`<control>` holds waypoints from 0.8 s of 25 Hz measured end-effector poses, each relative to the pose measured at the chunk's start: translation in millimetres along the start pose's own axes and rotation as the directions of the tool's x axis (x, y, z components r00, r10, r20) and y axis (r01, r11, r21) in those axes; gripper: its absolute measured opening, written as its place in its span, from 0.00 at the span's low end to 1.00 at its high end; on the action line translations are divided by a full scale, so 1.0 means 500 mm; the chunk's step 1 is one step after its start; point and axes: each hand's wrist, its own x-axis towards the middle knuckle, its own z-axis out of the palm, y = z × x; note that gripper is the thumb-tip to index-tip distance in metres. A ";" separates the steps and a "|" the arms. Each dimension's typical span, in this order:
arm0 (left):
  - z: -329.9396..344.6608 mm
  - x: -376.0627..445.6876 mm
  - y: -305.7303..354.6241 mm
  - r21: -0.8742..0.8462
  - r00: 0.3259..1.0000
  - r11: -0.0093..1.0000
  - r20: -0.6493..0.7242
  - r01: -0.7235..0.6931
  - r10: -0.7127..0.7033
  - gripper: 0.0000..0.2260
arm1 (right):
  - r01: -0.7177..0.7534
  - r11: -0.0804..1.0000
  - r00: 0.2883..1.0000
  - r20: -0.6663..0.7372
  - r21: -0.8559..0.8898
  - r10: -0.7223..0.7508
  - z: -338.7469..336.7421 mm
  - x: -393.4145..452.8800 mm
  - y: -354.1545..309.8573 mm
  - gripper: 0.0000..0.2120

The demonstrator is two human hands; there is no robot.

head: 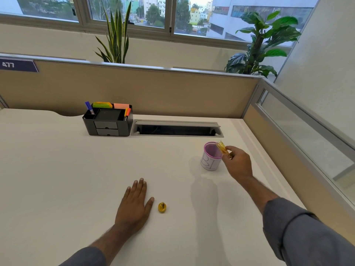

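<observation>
At pink cup [209,163], right hand [238,164] pinches amber item [223,149], left hand [133,206] flat near yellow piece [162,207], organiser [108,121] behind.

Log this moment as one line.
right hand: pinches clear yellow item at cup rim | left hand: flat on desk | small yellow item: on desk by left thumb, untouched

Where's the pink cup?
In the head view, the pink mesh cup stands on the right of the desk, beside the right hand holding a yellow object.
</observation>
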 end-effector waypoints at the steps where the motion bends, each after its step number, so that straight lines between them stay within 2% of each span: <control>1: 0.001 0.001 0.000 0.004 1.000 1.000 0.002 0.003 -0.003 0.30 | 0.005 1.000 1.000 0.000 -0.027 -0.005 -0.003 0.007 0.001 0.12; 12: 0.001 0.001 0.001 0.005 1.000 1.000 0.001 0.007 -0.007 0.30 | -0.026 0.985 0.999 0.028 -0.172 0.031 -0.023 0.034 0.005 0.09; 20: -0.001 0.000 0.000 0.010 1.000 1.000 -0.001 0.004 -0.004 0.30 | -0.049 0.977 0.997 0.044 -0.210 0.059 -0.019 0.042 0.009 0.16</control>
